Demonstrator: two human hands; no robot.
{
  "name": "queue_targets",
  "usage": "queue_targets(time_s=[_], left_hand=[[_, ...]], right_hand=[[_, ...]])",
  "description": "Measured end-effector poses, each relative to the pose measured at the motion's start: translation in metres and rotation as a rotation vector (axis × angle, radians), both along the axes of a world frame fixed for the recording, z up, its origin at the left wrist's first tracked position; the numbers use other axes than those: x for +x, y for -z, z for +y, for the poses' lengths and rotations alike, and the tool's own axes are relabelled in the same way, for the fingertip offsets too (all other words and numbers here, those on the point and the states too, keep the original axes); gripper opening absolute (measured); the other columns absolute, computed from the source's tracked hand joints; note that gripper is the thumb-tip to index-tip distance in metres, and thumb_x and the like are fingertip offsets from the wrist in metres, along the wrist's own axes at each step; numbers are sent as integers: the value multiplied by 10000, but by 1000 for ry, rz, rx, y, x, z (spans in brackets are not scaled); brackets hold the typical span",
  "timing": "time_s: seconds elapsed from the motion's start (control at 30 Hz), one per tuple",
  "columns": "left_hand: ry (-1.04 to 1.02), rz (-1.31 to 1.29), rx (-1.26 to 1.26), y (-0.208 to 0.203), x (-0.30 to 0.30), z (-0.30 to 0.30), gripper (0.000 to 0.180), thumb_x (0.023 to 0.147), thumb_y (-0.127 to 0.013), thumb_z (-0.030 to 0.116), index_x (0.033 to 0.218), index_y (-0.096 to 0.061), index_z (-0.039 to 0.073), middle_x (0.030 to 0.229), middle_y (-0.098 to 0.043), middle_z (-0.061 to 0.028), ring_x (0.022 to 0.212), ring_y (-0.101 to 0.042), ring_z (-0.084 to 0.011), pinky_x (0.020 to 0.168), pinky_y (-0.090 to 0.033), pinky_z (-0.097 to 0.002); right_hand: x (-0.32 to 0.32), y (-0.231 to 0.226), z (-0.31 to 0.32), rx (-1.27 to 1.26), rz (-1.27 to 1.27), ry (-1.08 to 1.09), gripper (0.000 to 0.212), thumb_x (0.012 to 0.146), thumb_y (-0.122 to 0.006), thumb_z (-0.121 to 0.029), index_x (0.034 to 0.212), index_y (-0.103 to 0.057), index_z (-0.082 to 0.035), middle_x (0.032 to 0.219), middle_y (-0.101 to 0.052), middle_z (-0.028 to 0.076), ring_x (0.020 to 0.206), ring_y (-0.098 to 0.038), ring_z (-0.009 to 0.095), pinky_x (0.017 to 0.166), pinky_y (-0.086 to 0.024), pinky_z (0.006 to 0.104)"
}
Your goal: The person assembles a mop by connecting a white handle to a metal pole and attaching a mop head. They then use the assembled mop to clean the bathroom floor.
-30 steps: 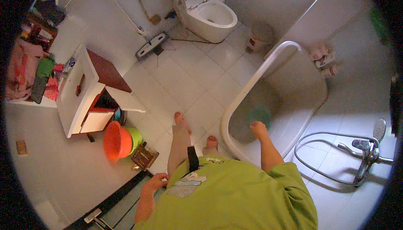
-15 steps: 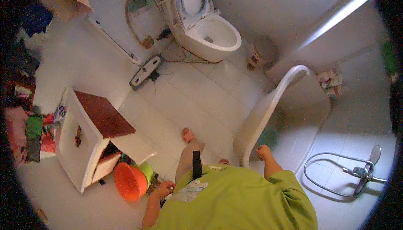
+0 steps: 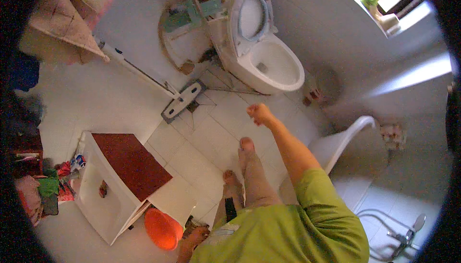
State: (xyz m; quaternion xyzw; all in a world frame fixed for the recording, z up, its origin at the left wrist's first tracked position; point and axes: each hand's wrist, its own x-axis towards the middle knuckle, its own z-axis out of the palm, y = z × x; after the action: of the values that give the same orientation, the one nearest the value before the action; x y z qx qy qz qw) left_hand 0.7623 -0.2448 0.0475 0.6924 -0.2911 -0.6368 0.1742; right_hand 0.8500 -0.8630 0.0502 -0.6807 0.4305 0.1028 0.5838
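My right hand [image 3: 260, 114] reaches forward over the tiled floor, its fingers curled in, and nothing shows in it. It is nearest to the white toilet [image 3: 269, 66], whose lid stands raised, but it does not touch it. Low at the left, my left hand [image 3: 196, 236] hangs beside my leg, close to an orange basin [image 3: 163, 229]. Its fingers are dark and blurred, so I cannot make out how they are held. My bare feet [image 3: 247, 144] are on the tiles, one ahead of the other.
A flat mop [image 3: 182, 102] leans at the left wall. The white cabinet [image 3: 110, 210] with a dark red top stands left. To the right is a white bathtub [image 3: 341, 143], with a shower head [image 3: 419, 222] behind it. A bucket [image 3: 326, 88] sits beside the toilet.
My right hand has swung forward from beside the bathtub to over the floor before the toilet. Both feet show now, and the view has shifted. My left hand stays low near the basin.
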Motion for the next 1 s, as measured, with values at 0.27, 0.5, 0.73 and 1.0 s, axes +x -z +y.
queue_targets(time_s=[0.27,0.5,0.73,1.0], left_hand=[[-318,118,-54,17,-37,-55,227,723,-570,60,946,-599,26,887,-615,-114,836,-586,-240,694,-461,-338],[-501,133,-35,-2,-74,-100,222,722,-572,28,943,-594,27,886,-608,-111,841,-585,-235,676,-462,-340],[-400,-32,-65,-53,-41,-134,200,731,-572,11,930,-588,25,883,-598,-116,843,-582,-242,668,-463,-341],[-695,-576,-313,-158,100,-263,732,631,-711,110,1254,-337,18,1249,-400,-168,1166,-376,-290,964,-297,-369]], right_hand=[[288,-66,-125,-695,-494,-62,699,729,-622,-400,1249,-328,-36,1113,-519,210,1026,-495,356,853,-397,389],[378,-86,-145,-811,-423,-17,535,739,-615,-361,1107,-426,-22,1001,-567,200,918,-551,357,754,-439,401],[254,-72,-72,-562,-796,192,235,807,-576,-215,926,-509,-23,743,-575,83,667,-519,161,610,-412,289],[88,-104,64,-565,-1141,1,228,620,-597,67,804,-576,-66,765,-596,41,724,-556,199,670,-429,290]])
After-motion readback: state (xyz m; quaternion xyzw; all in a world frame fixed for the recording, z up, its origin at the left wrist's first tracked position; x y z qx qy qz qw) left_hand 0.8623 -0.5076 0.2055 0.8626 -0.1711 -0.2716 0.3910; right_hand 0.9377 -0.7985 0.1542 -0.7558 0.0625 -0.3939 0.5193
